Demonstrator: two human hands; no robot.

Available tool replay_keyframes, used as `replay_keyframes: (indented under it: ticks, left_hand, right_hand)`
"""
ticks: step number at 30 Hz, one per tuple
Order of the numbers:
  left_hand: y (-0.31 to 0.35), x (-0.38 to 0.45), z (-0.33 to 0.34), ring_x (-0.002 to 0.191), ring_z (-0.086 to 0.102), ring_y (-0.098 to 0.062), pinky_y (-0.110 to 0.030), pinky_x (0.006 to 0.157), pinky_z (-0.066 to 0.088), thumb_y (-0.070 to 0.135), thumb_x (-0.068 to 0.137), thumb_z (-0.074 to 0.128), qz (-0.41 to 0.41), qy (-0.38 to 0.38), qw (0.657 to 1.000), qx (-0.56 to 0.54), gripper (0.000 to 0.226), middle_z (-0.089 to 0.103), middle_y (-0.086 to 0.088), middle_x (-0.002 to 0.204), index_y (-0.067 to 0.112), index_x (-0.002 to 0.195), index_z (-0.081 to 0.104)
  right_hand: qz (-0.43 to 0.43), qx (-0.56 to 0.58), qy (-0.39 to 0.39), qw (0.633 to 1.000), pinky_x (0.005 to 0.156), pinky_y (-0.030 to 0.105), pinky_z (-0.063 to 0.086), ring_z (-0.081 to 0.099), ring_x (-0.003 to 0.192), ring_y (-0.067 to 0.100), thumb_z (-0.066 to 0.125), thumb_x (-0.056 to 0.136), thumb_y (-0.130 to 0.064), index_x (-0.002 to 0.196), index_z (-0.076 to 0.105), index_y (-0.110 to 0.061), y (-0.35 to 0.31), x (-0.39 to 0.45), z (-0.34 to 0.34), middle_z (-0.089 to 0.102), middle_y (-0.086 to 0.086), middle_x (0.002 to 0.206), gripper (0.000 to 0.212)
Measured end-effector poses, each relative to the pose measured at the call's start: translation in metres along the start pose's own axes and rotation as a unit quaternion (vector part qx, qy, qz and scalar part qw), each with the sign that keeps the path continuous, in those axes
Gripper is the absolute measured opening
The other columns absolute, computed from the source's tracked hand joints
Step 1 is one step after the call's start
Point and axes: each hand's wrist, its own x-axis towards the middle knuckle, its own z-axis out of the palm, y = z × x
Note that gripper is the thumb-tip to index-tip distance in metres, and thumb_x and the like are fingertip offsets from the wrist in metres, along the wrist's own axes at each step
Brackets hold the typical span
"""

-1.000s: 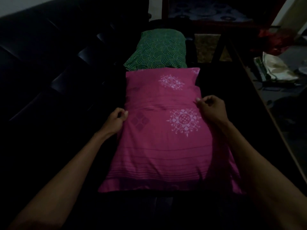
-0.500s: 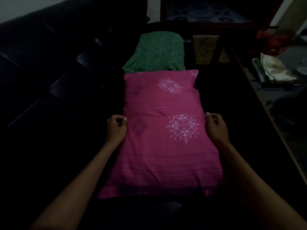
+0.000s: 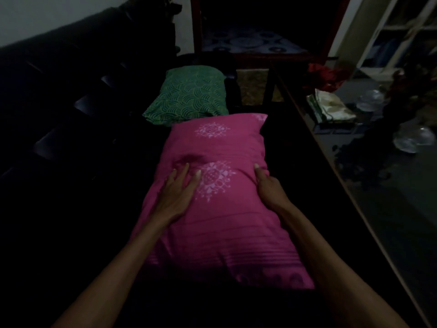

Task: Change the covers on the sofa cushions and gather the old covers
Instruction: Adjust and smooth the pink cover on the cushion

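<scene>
A pink cushion (image 3: pixel 220 223) with pale flower prints lies lengthwise on the dark sofa seat (image 3: pixel 78 209). Beyond its far end sits a green cushion (image 3: pixel 189 95) with a wave pattern. My left hand (image 3: pixel 177 192) rests flat on the pink cover, fingers spread, left of the middle flower print. At the cushion's right edge, my right hand (image 3: pixel 267 185) presses against the side with fingers together, holding nothing that I can see. The room is very dim.
The tufted sofa back (image 3: pixel 59 95) runs along the left. A glass-topped table (image 3: pixel 378 209) stands on the right with folded cloth (image 3: pixel 331 107), clear bowls (image 3: pixel 413 140) and a red item (image 3: pixel 328 76). A dark cabinet (image 3: pixel 255 27) stands behind.
My left hand has let go of the cushion's left edge and now lies flat and spread on top. The right hand stayed at the right edge. The view shifted left.
</scene>
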Motion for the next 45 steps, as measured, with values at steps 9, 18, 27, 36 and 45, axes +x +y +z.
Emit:
replay_keyframes:
  ticks: [9,18,27,36,45]
  left_hand:
    - [0.103,-0.015,-0.045,0.152,0.017,-0.015,-0.032,0.122,0.012,0.051,0.097,0.042,0.156,0.018,0.981,-0.116,0.069,0.02,-0.006,0.165,0.022,0.158,0.025]
    - [0.112,-0.03,-0.118,0.123,0.059,-0.014,-0.039,0.109,0.045,0.082,0.069,0.049,0.188,-0.019,0.981,0.037,0.083,0.061,0.003,0.135,0.034,0.137,0.052]
    - [0.01,0.009,-0.17,0.153,0.016,-0.025,-0.031,0.122,0.011,0.085,0.044,0.079,-0.024,-0.038,0.99,0.131,0.159,0.003,-0.003,0.169,0.02,0.16,-0.007]
    - [-0.037,0.014,-0.153,0.131,0.047,-0.007,-0.023,0.111,0.031,0.056,0.072,0.083,0.032,-0.026,0.999,-0.005,0.1,0.042,0.013,0.151,0.032,0.155,0.032]
    - [-0.069,-0.042,-0.089,0.12,0.063,-0.01,-0.035,0.106,0.048,0.072,0.062,0.081,-0.032,-0.069,0.959,-0.273,0.094,0.065,0.013,0.132,0.036,0.143,0.051]
  right_hand:
    - [-0.203,-0.028,0.07,0.976,0.093,0.032,0.052,0.068,0.1,0.012,0.058,0.088,-0.065,0.11,0.067,-0.019,-0.102,-0.044,-0.024,0.073,-0.004,0.108,0.052]
    - [-0.229,0.013,-0.152,0.961,0.114,0.043,0.042,0.054,0.127,0.016,0.03,0.108,-0.044,0.146,0.047,-0.015,-0.119,-0.053,0.07,0.054,0.01,0.146,0.051]
    - [-0.02,-0.106,-0.003,0.994,0.113,0.048,0.039,0.047,0.134,0.039,0.054,0.088,-0.063,0.145,0.044,-0.017,-0.038,-0.026,0.115,0.048,0.02,0.143,0.073]
    - [0.067,-0.08,0.008,0.994,0.1,0.044,0.045,0.059,0.121,0.041,0.052,0.101,-0.046,0.134,0.047,-0.012,-0.019,-0.021,0.135,0.058,0.023,0.134,0.047]
    - [-0.067,-0.241,0.026,0.968,0.091,0.042,0.052,0.065,0.108,0.036,0.067,0.093,-0.039,0.105,0.064,-0.02,-0.054,-0.035,0.028,0.07,0.013,0.113,0.023]
